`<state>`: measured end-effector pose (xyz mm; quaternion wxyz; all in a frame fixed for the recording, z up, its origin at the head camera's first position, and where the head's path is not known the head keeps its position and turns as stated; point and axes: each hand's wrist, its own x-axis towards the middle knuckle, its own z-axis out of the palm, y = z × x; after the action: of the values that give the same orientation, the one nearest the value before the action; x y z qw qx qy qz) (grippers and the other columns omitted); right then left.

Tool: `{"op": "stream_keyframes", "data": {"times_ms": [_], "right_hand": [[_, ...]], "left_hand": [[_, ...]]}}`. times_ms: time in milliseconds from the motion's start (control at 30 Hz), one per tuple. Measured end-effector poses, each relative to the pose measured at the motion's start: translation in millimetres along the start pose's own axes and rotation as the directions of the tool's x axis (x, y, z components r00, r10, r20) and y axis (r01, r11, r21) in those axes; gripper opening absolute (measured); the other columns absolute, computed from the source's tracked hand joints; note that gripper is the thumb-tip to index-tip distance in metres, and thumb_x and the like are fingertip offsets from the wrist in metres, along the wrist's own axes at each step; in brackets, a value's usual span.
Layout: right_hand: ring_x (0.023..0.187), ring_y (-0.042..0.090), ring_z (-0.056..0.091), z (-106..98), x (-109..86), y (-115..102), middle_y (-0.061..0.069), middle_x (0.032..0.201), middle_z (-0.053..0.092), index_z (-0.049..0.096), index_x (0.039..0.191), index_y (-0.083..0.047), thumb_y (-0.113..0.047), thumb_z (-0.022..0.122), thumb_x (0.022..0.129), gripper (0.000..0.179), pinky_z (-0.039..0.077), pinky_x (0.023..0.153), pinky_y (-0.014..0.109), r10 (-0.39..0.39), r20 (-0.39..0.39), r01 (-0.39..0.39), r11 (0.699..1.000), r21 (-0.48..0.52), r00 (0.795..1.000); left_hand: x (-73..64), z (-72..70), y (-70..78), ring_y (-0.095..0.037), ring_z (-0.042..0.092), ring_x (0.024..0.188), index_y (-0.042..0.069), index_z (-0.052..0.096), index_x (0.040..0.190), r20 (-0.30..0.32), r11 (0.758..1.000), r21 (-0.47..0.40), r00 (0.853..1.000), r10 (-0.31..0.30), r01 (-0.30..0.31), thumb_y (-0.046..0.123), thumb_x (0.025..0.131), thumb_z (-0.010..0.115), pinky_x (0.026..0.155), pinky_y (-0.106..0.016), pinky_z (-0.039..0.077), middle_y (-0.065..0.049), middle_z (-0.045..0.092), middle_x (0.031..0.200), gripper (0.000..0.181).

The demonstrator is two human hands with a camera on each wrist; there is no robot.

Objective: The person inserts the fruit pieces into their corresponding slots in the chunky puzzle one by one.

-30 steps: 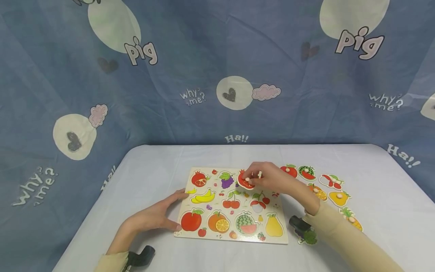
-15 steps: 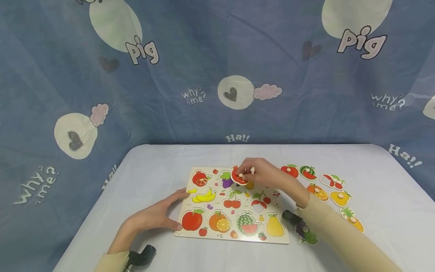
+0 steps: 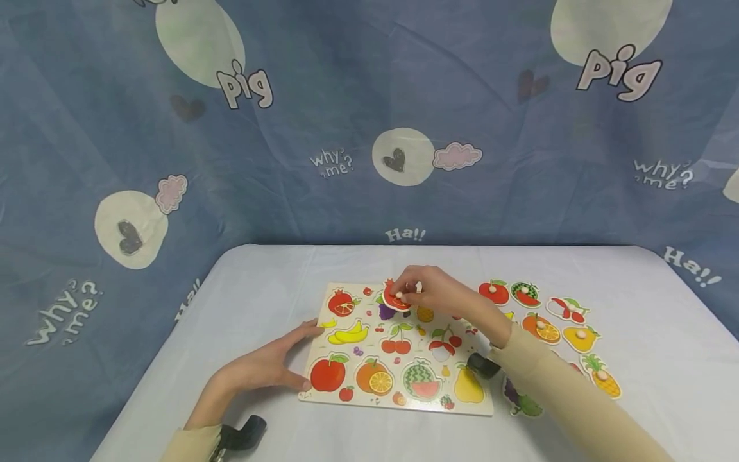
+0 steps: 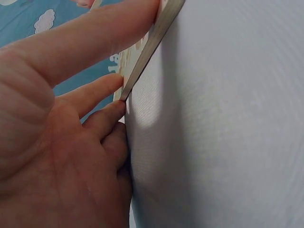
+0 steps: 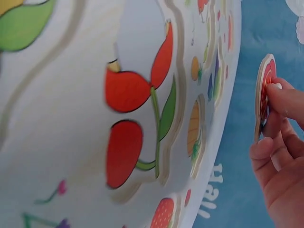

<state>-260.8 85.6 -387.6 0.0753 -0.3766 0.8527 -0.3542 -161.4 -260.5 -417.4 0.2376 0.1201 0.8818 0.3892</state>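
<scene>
A flat red pomegranate puzzle piece (image 3: pixel 395 298) hangs over the board's back part, overlapping the grape picture in the head view. My right hand (image 3: pixel 430 290) pinches it by its small knob; the right wrist view shows the piece (image 5: pixel 265 92) standing clear of the board. The fruit puzzle board (image 3: pixel 369 351) lies flat on the table, with a pomegranate recess (image 3: pixel 342 303) at its back left corner. Along the board's left edge rests my left hand (image 3: pixel 265 364), thumb near the front corner and fingertips farther back. In the left wrist view that hand (image 4: pixel 61 128) touches the wooden edge (image 4: pixel 151 47).
Several knobbed fruit pieces lie right of the board, among them an apple (image 3: pixel 493 292), a watermelon (image 3: pixel 525 295), an orange (image 3: pixel 540 328), a pear (image 3: pixel 580 338) and a pineapple (image 3: pixel 602 376). Grapes (image 3: pixel 525 401) lie partly under the right sleeve. A patterned blue cloth (image 3: pixel 323 128) hangs behind the table.
My right hand has carried the pomegranate piece leftward across the board's back, from over the pineapple picture to over the grapes. The left hand stays at the board's edge.
</scene>
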Motion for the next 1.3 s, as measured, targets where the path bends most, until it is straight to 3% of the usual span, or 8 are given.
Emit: {"op": "stream_keyframes", "data": {"times_ms": [633, 1300], "right_hand": [[0.087, 0.013, 0.057, 5, 20.0, -2, -0.005, 0.101, 0.066, 0.074, 0.107, -0.013, -0.006, 0.068, 0.092, 0.018, 0.052, 0.075, 0.030, -0.034, 0.007, 0.034, 0.999, 0.001, 0.999], [0.089, 0.014, 0.057, 21, 48.8, -7, -0.004, 0.105, 0.066, 0.075, 0.106, -0.014, -0.007, 0.067, 0.093, 0.017, 0.051, 0.077, 0.028, 0.030, 0.056, -0.032, 0.999, 0.025, 0.998]], "left_hand": [[-0.7, 2.0, 0.1, -0.036, 0.018, 0.145, 0.023, 0.041, 0.149, 0.000, 1.000, -0.008, 1.000, -0.004, 0.004, 0.022, 0.069, 0.088, 0.110, -0.068, 0.014, -0.009, 0.021, 0.162, 0.092], [1.4, 0.3, -3.4, -0.035, 0.018, 0.146, 0.023, 0.041, 0.149, 0.000, 1.000, -0.001, 1.000, -0.006, 0.006, 0.023, 0.069, 0.087, 0.110, -0.068, 0.015, -0.009, 0.021, 0.162, 0.093]]}}
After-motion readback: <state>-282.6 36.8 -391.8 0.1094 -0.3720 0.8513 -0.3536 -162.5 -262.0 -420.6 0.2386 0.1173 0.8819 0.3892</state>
